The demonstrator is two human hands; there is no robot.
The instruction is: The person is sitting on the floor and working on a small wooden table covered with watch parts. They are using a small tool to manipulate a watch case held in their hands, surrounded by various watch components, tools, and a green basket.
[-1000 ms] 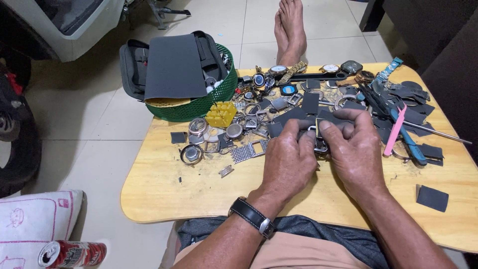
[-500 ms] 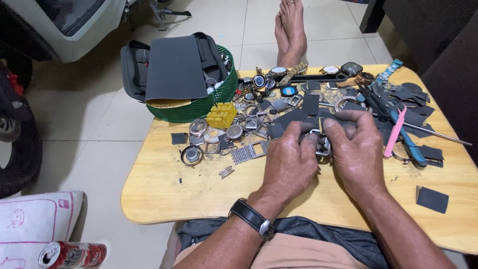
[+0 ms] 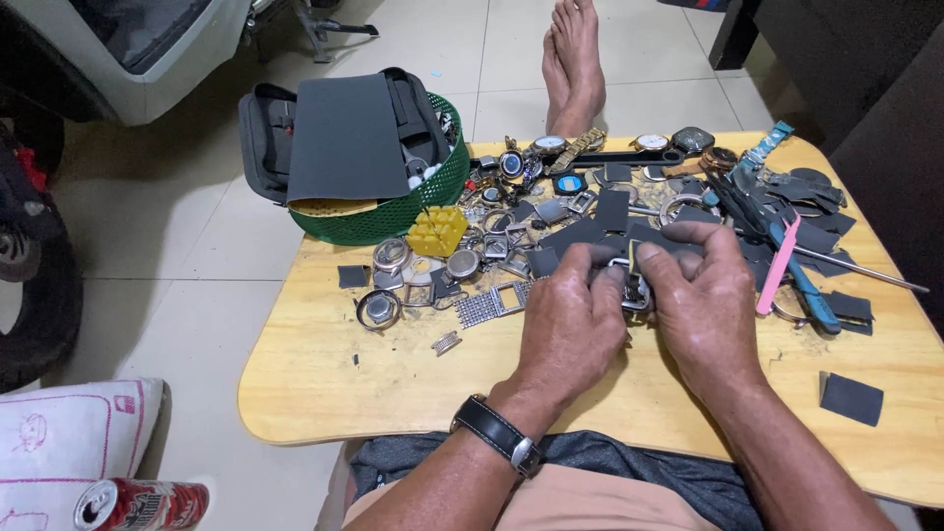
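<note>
Over the middle of a low wooden table (image 3: 324, 383), my left hand (image 3: 570, 320) and my right hand (image 3: 703, 300) meet around a small metal watch case (image 3: 634, 290). My left hand, with a black wristwatch (image 3: 497, 435) on its wrist, pinches the case from the left. My right hand presses a dark grey piece of sandpaper (image 3: 664, 241) against it from the right. Most of the case is hidden by my fingers.
Watch cases, metal bands and grey sandpaper scraps litter the table's far half. A green basket (image 3: 388, 221) holds a black pouch and a big sandpaper sheet. A yellow block (image 3: 438, 231), pink and blue tools (image 3: 787, 265), someone's bare feet (image 3: 575, 54) and a can (image 3: 143, 503) are around.
Both hands stay in place on the watch case; the fingers shift only slightly, with the right hand's sandpaper nudged over it.
</note>
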